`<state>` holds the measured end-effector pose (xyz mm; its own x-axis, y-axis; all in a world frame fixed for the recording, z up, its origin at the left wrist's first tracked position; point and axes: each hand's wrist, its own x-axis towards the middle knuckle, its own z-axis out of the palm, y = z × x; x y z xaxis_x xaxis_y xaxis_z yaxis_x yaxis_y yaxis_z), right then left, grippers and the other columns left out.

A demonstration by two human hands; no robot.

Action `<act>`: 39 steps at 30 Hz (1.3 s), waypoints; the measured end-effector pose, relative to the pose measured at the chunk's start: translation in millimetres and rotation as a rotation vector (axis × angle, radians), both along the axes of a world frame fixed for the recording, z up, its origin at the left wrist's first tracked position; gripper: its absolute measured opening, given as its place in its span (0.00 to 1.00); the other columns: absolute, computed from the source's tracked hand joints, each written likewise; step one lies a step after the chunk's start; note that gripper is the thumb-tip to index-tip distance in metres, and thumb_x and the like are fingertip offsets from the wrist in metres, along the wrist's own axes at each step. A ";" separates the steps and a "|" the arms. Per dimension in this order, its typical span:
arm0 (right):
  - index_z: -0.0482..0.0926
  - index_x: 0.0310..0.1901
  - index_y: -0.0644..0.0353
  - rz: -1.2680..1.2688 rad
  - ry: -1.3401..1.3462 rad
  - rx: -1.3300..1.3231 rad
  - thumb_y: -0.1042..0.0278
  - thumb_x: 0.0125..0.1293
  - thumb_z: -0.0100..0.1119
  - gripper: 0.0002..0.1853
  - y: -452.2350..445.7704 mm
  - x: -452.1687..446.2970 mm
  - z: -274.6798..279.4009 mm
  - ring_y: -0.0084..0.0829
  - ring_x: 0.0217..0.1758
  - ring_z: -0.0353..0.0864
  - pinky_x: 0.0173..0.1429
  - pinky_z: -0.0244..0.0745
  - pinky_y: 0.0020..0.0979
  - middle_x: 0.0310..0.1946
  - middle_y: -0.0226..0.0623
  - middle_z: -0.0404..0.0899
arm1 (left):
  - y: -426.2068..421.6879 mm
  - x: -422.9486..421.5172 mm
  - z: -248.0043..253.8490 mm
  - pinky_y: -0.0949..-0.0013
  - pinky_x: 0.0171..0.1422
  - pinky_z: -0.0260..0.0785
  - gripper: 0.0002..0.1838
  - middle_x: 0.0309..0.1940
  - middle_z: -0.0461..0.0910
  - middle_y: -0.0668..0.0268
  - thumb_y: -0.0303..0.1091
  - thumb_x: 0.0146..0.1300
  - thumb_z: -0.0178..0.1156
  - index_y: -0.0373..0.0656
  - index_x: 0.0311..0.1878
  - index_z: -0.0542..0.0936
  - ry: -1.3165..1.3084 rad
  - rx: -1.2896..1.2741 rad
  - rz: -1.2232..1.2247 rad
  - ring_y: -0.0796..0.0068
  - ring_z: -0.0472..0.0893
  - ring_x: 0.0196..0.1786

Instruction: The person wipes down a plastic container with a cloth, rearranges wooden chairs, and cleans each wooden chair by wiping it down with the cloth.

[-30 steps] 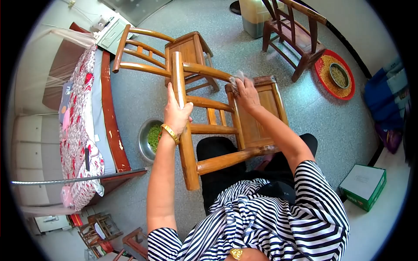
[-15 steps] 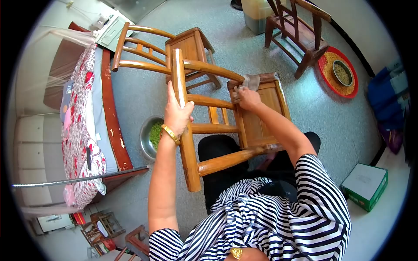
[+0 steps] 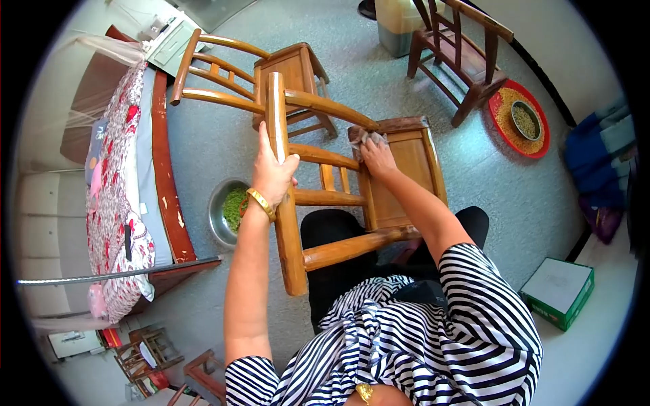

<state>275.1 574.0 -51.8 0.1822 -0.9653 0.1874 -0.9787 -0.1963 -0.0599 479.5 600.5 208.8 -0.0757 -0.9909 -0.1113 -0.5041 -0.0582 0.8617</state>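
Note:
A wooden chair (image 3: 399, 169) stands in front of me, its backrest toward the left and its seat to the right. My left hand (image 3: 274, 174) is closed round the top rail of the backrest, thumb on the near side. A greyish cloth (image 3: 364, 137) is under my right hand (image 3: 377, 154), pressed on the seat's left edge where the backrest joins it. The fingers of that hand are bent over the cloth. My knees are beneath and beside the chair.
A second wooden chair (image 3: 288, 74) stands just beyond. At the back right are a darker chair (image 3: 467, 61) and a red tray (image 3: 497, 115) of grain. A metal bowl (image 3: 218, 213) with green contents, a bed (image 3: 162, 169) and a green box (image 3: 558, 291) lie around.
My right hand and the cloth went out along the seat's corner, then came back left to the seat's edge. My left hand has kept its hold on the top rail.

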 end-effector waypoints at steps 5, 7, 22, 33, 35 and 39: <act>0.69 0.48 0.53 -0.013 0.034 0.155 0.65 0.57 0.47 0.15 45.3 -12.9 6.3 0.40 0.46 0.70 0.43 0.69 0.38 0.49 0.37 0.65 | -4.5 3.3 -10.4 0.73 0.18 0.68 0.43 0.31 0.70 0.62 0.27 0.52 0.55 0.46 0.68 0.42 0.006 -0.055 -0.006 0.76 0.70 0.16; 0.67 0.51 0.54 -0.030 0.060 0.230 0.65 0.59 0.47 0.17 63.9 -15.6 3.8 0.43 0.48 0.70 0.45 0.70 0.40 0.53 0.40 0.63 | -5.1 5.0 -11.6 0.71 0.18 0.69 0.43 0.33 0.73 0.58 0.27 0.51 0.55 0.47 0.68 0.43 -0.007 -0.059 -0.016 0.74 0.73 0.17; 0.66 0.54 0.50 -0.525 -0.535 0.319 0.64 0.52 0.51 0.24 8.5 -136.7 40.0 0.54 0.58 0.61 0.60 0.59 0.45 0.57 0.49 0.62 | -3.4 2.3 -8.3 0.69 0.20 0.71 0.45 0.32 0.76 0.53 0.27 0.49 0.55 0.46 0.68 0.42 -0.065 -0.075 -0.003 0.69 0.76 0.18; 0.68 0.56 0.38 -0.181 -0.227 0.352 0.67 0.50 0.53 0.28 20.0 -17.6 23.8 0.49 0.55 0.62 0.60 0.58 0.43 0.55 0.38 0.63 | -6.7 3.8 -12.5 0.68 0.21 0.72 0.46 0.35 0.75 0.52 0.27 0.49 0.55 0.48 0.68 0.40 -0.038 -0.073 -0.012 0.67 0.77 0.20; 0.68 0.56 0.38 -0.095 -0.192 0.410 0.67 0.51 0.52 0.26 22.7 -7.1 27.0 0.49 0.54 0.62 0.60 0.58 0.42 0.54 0.39 0.64 | -7.1 3.6 -14.3 0.68 0.21 0.72 0.45 0.35 0.75 0.52 0.27 0.49 0.55 0.48 0.68 0.41 -0.028 -0.067 -0.009 0.66 0.77 0.20; 0.64 0.58 0.44 0.025 -0.213 0.421 0.65 0.52 0.51 0.27 38.0 0.7 9.5 0.50 0.56 0.63 0.58 0.60 0.42 0.55 0.41 0.64 | -14.3 6.4 -23.3 0.68 0.20 0.73 0.46 0.34 0.75 0.53 0.26 0.48 0.55 0.50 0.68 0.41 0.003 -0.087 -0.010 0.66 0.77 0.21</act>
<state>275.8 612.0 -42.3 0.2066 -0.9610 -0.1840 -0.9312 -0.1354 -0.3386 485.9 586.2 185.4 -0.0864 -0.9960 -0.0246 -0.5017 0.0222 0.8648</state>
